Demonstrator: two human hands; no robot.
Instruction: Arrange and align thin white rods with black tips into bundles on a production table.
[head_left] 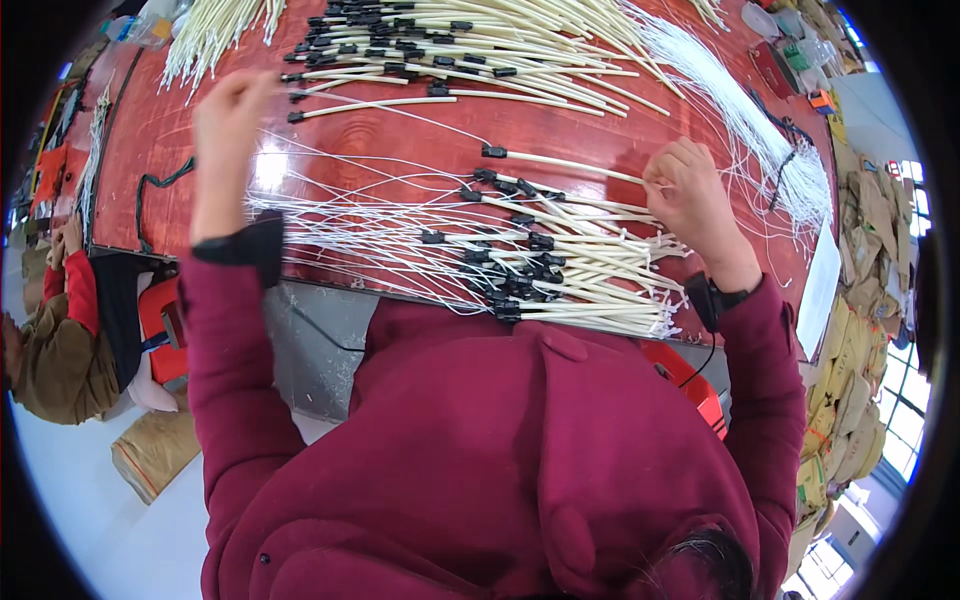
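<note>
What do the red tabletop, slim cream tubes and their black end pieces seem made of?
The glossy red tabletop looks like lacquered wood or laminate, throwing back bright glare. The slim cream tubes are probably matte plastic or rubber: evenly coloured, gently bending. The boxy black end pieces could be moulded plastic, uniformly dark; their finish is unclear.

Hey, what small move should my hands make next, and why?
Perhaps lower the right hand to lay the single cream tube on the near pile: its end meets that hand, and a white wire runs left from its black clip, like the pile's wires.
</note>
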